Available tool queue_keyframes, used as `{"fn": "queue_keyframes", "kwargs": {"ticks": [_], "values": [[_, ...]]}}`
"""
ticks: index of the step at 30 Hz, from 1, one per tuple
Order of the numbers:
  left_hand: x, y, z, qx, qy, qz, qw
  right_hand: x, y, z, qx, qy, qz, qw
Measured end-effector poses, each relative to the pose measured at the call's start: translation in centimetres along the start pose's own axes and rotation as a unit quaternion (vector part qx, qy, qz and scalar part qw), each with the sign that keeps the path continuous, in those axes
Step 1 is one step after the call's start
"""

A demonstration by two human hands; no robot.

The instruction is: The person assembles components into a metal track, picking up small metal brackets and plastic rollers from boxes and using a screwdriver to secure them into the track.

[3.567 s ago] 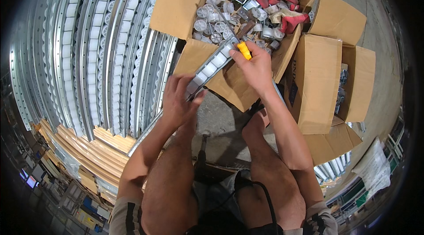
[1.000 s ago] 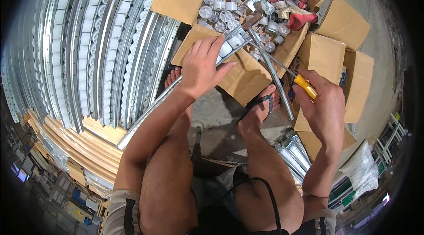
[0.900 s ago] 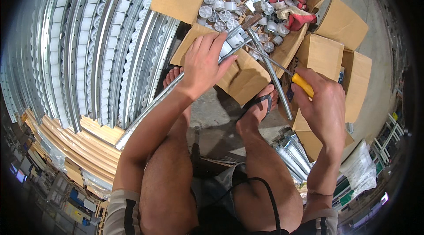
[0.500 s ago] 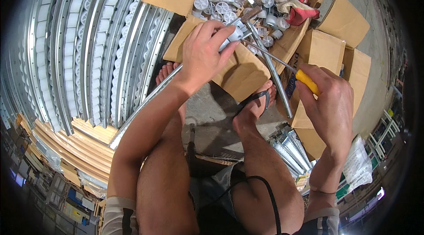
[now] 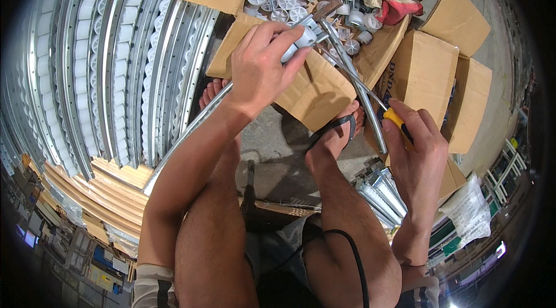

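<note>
My left hand (image 5: 262, 70) is closed around the upper end of a roller rail (image 5: 209, 109), a long narrow metal channel running down under my left forearm. White rollers (image 5: 306, 37) show at that end, beside my thumb and fingertips. My right hand (image 5: 418, 149) grips a screwdriver (image 5: 399, 124) by its yellow and black handle. Its thin metal shaft slants up and left toward the rail's end; whether the tip touches is hard to make out. A hammer (image 5: 370, 112) with a rusty head and a metal tube handle leans over the box edge just behind the shaft.
An open cardboard box (image 5: 315, 96) holds many loose white rollers (image 5: 286, 1) and red-and-white gloves (image 5: 399, 10). More roller rails (image 5: 116, 65) are stacked at left. Another open carton (image 5: 428, 70) stands at right, with short metal channels (image 5: 379, 198) near my right leg.
My right hand has moved down and slightly left, drawing the screwdriver with it toward me. My left hand keeps its hold on the roller rail. The whole view has shifted slightly.
</note>
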State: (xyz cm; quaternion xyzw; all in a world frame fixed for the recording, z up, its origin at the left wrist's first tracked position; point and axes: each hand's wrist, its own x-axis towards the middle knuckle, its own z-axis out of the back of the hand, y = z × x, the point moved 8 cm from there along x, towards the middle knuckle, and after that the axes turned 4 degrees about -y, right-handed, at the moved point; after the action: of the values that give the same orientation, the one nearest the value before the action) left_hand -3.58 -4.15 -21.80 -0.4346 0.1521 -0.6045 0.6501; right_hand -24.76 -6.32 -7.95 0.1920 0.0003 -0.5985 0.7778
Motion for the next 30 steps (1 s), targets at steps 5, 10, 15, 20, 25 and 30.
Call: {"fn": "queue_keyframes", "kwargs": {"ticks": [5,10,15,20,25,30], "values": [[0.0,0.0,0.1,0.003,0.004,0.002,1.000,-0.2,-0.2,-0.1,0.023,-0.020,0.023,0.999],[0.0,-0.1,0.0,0.000,0.005,-0.001,1.000,-0.1,-0.2,0.1,0.025,-0.016,0.014,0.999],[0.0,0.0,0.0,-0.005,0.003,-0.004,1.000,0.0,-0.2,-0.1,0.024,-0.014,0.007,1.000],[-0.2,0.4,-0.1,0.007,-0.016,-0.013,1.000,-0.5,0.3,-0.9,0.000,-0.033,0.044,0.998],[0.0,0.6,-0.1,0.011,-0.027,-0.013,0.999,-1.1,0.1,-2.0,0.020,-0.047,0.029,0.998],[0.1,0.0,-0.2,0.006,0.001,-0.003,1.000,-1.2,-0.4,-3.3,0.090,-0.067,-0.016,0.994]]}}
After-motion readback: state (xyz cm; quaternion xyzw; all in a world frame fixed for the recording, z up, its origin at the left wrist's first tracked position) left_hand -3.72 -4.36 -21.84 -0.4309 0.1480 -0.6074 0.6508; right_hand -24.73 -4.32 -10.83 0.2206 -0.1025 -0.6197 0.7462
